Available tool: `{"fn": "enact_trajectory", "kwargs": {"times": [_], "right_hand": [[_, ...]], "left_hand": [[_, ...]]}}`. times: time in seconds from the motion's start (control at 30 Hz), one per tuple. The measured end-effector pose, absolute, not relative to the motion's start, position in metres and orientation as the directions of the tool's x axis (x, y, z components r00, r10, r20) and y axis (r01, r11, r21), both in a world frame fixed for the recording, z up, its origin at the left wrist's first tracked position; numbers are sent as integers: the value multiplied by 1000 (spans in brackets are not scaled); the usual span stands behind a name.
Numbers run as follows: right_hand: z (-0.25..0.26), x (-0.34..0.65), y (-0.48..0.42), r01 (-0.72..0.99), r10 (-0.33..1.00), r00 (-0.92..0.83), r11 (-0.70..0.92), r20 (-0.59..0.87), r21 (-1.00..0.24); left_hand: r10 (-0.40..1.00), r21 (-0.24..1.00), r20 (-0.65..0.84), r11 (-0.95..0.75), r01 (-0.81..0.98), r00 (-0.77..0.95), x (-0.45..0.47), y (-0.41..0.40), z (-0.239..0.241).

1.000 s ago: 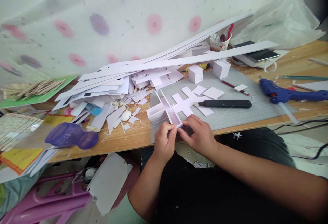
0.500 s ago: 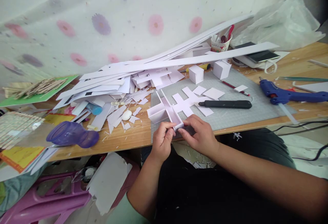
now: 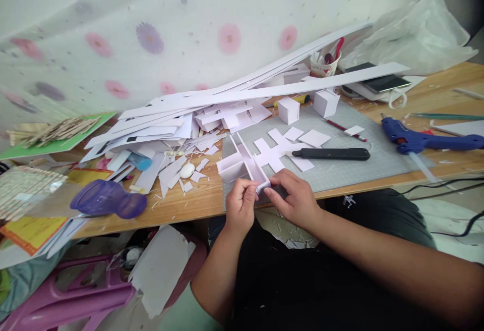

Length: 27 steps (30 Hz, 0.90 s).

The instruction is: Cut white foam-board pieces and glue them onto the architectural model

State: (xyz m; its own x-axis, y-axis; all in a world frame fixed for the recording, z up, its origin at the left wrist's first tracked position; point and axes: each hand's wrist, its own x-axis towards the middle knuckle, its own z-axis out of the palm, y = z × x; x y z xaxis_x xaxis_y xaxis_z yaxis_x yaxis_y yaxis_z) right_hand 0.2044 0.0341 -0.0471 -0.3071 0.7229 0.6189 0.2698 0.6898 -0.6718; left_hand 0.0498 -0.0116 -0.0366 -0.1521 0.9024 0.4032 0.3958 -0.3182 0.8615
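Observation:
A white foam-board piece (image 3: 254,165) with folded-up walls lies over the front edge of the grey cutting mat (image 3: 336,172). At its near end, my left hand (image 3: 241,201) pinches a corner between thumb and fingers. From the other side, my right hand (image 3: 293,196) grips the same end, its thumb and index finger pressed on the wall. A flat white cross-shaped cutout (image 3: 274,150) lies just beyond, with a black utility knife (image 3: 333,154) across it. Two white boxes (image 3: 289,110) stand farther back on the mat.
White board strips (image 3: 264,90) and offcuts are heaped at the back left. To the right lies a blue glue gun (image 3: 431,141) with a trailing cord. A purple container (image 3: 109,199) sits by the left front edge. A paper cup (image 3: 324,65) holds utensils.
My hands have barely moved and keep their hold on the near end of the foam-board piece. The view has shifted very slightly.

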Motion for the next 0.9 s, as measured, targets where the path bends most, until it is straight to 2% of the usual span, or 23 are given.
{"fn": "enact_trajectory", "kwargs": {"times": [0.13,0.33,0.43,0.73,0.9], "right_hand": [[-47,205,34,262,720,-313,692,619,-673],[-46,207,34,262,715,-333,696,615,-668],[-46,208,34,267,713,-345,698,610,-665],[-48,211,35,239,687,-362,721,630,-650],[-48,212,35,223,682,-356,726,639,-651]], "left_hand": [[904,866,404,-330,377,-137,48,-12,-38],[913,908,390,-359,214,-120,42,-14,-45],[910,909,395,-368,196,-126,41,-16,-45],[886,871,429,-354,342,-176,49,-30,-41],[912,884,319,-188,427,-259,50,-40,-41]]}}
